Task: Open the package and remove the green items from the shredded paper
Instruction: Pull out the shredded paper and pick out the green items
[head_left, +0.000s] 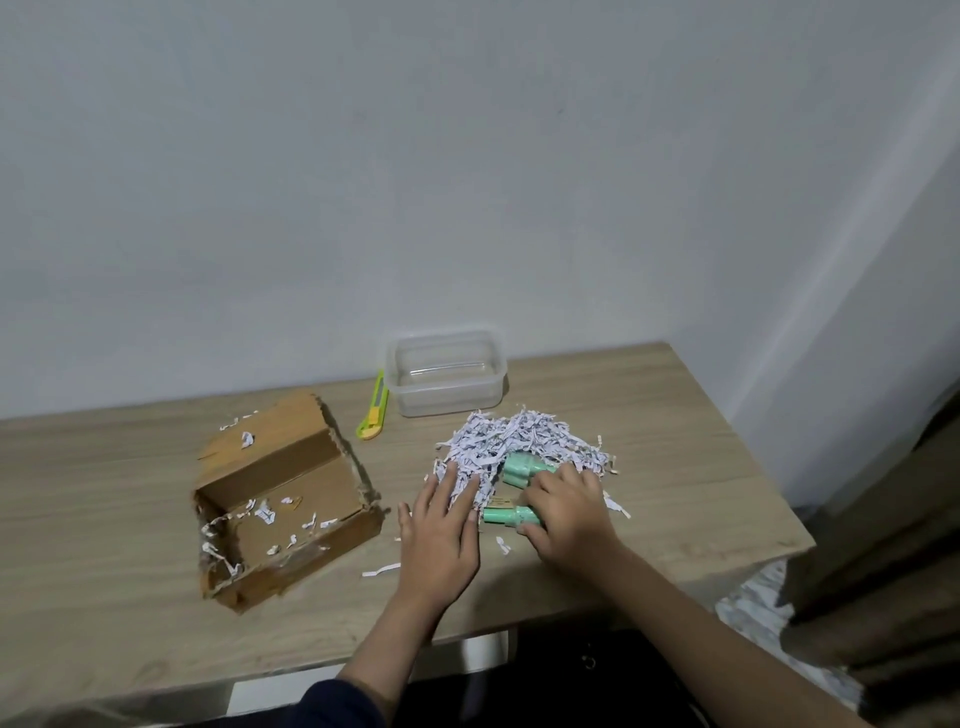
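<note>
Box (291, 499) already open on surface (675, 415), shredded paper (514, 441) heaped beside it. Best to pin paper flat, draw green items (514, 491) toward near edge so strips fall off. Left hand (441, 525) fingers straight, pressing pile's edge. Right hand (569, 506) fingers curled around green items, which lie at pile's near side.

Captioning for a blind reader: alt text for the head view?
Right hand grips green items at a shredded paper pile on a wooden table; left hand lies flat on the shreds. Torn cardboard box left, clear container and utility knife behind.
</note>
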